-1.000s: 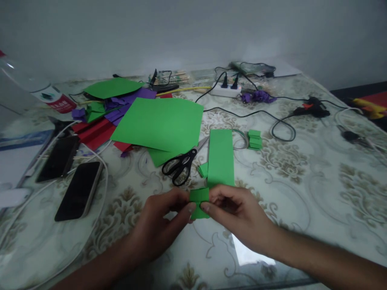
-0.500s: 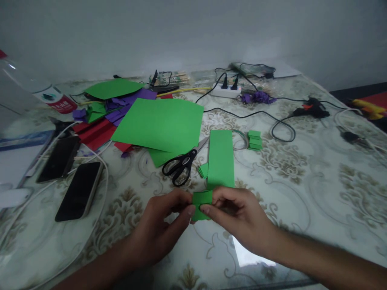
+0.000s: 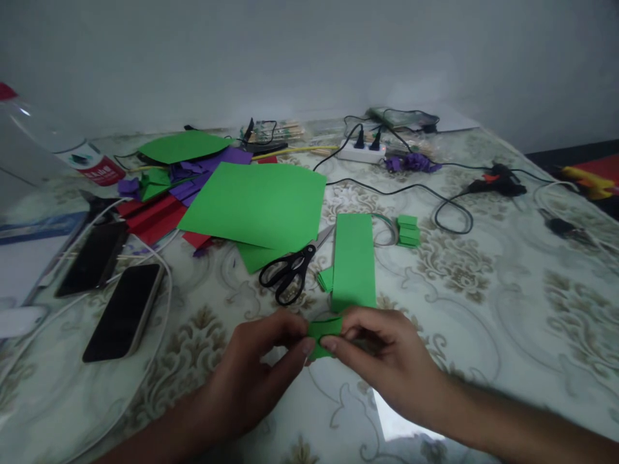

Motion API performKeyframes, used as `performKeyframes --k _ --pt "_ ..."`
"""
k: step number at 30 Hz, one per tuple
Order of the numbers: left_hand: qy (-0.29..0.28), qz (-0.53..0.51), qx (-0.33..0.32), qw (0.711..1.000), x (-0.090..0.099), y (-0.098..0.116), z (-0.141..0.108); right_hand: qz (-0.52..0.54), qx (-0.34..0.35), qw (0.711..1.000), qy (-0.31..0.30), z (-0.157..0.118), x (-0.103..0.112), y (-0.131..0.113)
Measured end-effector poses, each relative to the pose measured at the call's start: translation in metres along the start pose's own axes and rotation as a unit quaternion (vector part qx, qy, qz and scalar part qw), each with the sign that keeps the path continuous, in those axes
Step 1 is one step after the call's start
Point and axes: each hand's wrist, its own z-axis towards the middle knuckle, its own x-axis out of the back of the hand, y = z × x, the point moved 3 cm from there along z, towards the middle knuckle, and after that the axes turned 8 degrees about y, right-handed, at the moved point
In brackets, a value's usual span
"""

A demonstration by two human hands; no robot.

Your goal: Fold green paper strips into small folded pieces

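Note:
Between my two hands is a small folded piece of green paper (image 3: 323, 330), pinched at both sides. My left hand (image 3: 264, 364) grips its left edge with thumb and fingers. The thumb of my right hand (image 3: 391, 351) presses on its front face, and the fingers behind it are partly hidden. Just beyond lies a long green paper strip (image 3: 354, 261). Left of the strip are black-handled scissors (image 3: 291, 269), partly open, and a small folded green piece (image 3: 326, 280). Another pleated green piece (image 3: 408, 231) lies to the right, by a thin wire loop (image 3: 387, 229).
Large green sheets (image 3: 261, 203) lie over purple and red paper (image 3: 155, 219). Two phones (image 3: 123, 312) and a white cable sit at left, near a bottle (image 3: 87, 158). A power strip (image 3: 362, 151), black cords and a glue gun (image 3: 500, 180) are at the back right.
The view has tilted slightly, so everything sits a little lower. Both hands keep hold of the small green paper, whose top edge now bows a little more.

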Motion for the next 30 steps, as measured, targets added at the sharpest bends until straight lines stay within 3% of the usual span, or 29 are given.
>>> performKeyframes --k 8,20,30 --pt "0.033 0.027 -0.029 0.999 0.003 0.004 0.003 0.041 -0.041 0.998 0.011 0.004 0.000 0.001" --pt "0.026 0.014 -0.034 0.999 0.003 0.003 0.002 0.061 -0.054 0.997 0.012 0.002 0.002 0.002" --pt "0.081 0.042 -0.087 0.992 0.009 0.011 0.006 -0.052 0.118 0.991 0.034 0.005 0.012 -0.007"
